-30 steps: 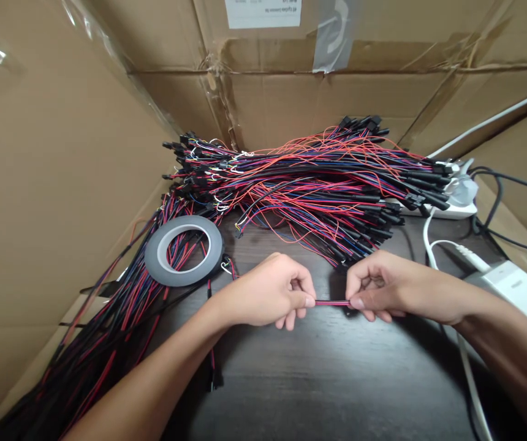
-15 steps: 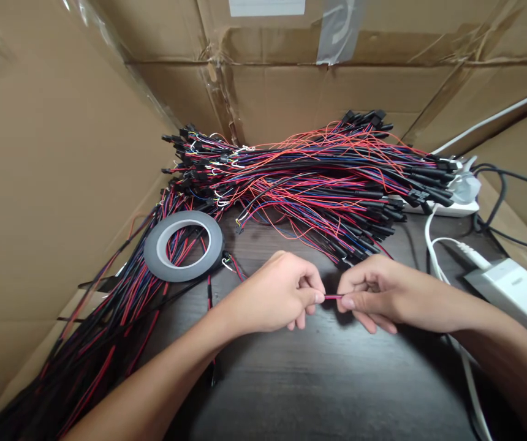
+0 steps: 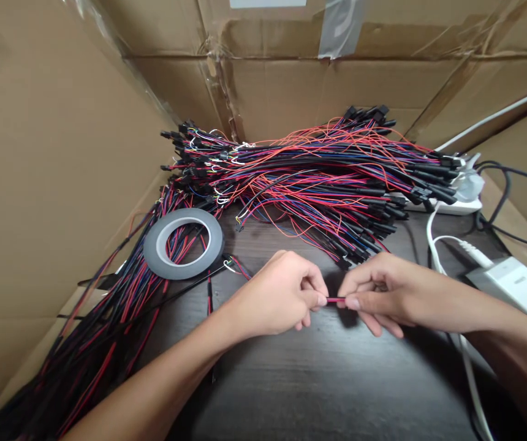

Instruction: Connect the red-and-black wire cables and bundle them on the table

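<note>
The left hand (image 3: 282, 297) and right hand (image 3: 390, 294) had been brought closer; red-and-black wire (image 3: 336, 299) was pinched by both, seemingly being aligned; a steady hold was called for next.

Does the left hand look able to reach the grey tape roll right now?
Probably yes: the grey tape roll lies uncovered on top of the cable bundle. But the left hand would likely need to release the red-and-black wire, which the right hand also pinches.
</note>
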Tool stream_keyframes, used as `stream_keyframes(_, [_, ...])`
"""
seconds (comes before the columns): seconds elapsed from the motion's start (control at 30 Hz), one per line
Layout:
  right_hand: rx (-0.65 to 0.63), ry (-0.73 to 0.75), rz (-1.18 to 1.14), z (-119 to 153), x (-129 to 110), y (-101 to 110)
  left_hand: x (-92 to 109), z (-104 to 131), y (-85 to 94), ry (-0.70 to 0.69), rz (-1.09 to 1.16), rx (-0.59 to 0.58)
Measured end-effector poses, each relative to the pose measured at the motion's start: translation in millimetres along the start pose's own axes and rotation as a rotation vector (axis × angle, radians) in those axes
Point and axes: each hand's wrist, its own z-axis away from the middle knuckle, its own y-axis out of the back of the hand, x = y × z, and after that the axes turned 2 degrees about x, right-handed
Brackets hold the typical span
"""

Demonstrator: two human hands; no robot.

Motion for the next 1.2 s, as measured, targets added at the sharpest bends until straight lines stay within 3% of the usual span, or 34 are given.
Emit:
stream_keyframes(0.2, [0.028,0.042,0.005,-2.1,4.8,-6.1,2.1,2.1,-9.6,-0.04,0.006,0.01])
stream_keyframes(0.37, [0.011,0.035,0.048,-0.4,5.5,-2.9,0.1,-0.8,-1.7,0.054,0.095,-0.119])
stream_keyframes(0.53, [0.022,0.023,0.026,4.6,3.9,4.4,1.3,-0.4,3.8,0.09,0.168,-0.101])
stream_keyframes(0.83, [0.032,0.04,-0.015,-1.3,2.4,-7.7,5.5,2.7,-0.5,-0.066,-0.118,-0.016])
stream_keyframes(1.2, [0.07,0.048,-0.027,-3.6,3.0,-7.1,-1.5,0.2,8.4,-0.119,-0.025,-0.076])
